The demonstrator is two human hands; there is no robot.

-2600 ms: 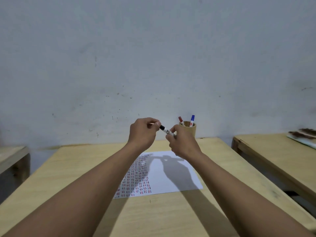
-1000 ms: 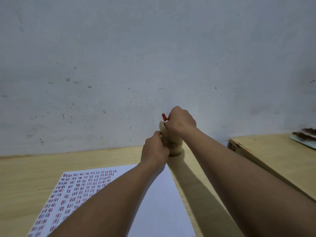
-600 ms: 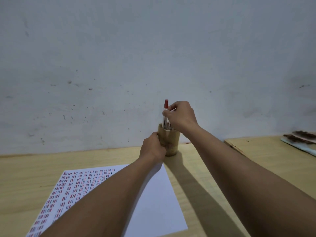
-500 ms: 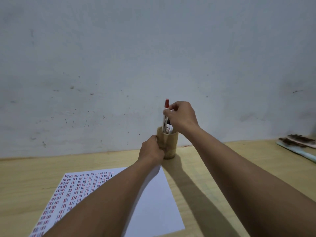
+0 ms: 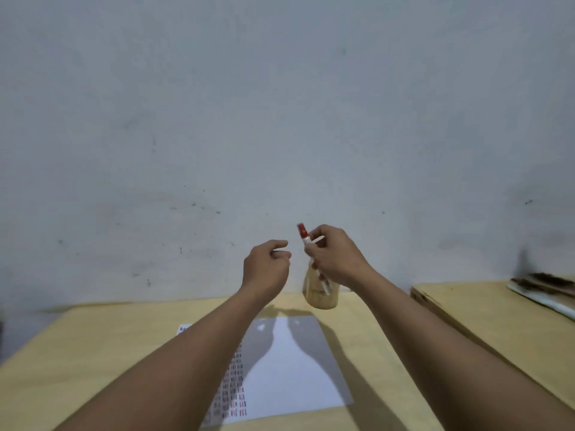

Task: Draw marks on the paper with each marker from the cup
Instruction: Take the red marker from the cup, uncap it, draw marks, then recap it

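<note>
My right hand (image 5: 336,256) grips a white marker with a red cap (image 5: 303,234), held tilted in the air above and in front of the wooden cup (image 5: 320,297). The cap points up and left. My left hand (image 5: 266,267) hovers just left of the marker, fingers loosely curled and apart, holding nothing. The cup stands at the far edge of the wooden table (image 5: 77,353), partly hidden by my right hand. The white paper (image 5: 292,374) lies below my hands, with rows of small red, blue and black marks on its left part, mostly covered by my left forearm.
A grey wall rises right behind the table. A second wooden table (image 5: 497,312) stands to the right across a narrow gap, with a flat dark-topped object (image 5: 541,289) at its far right.
My right hand has lifted the red-capped marker out of the cup and drawn it toward me. My left hand has let go of the cup and risen beside the marker.
</note>
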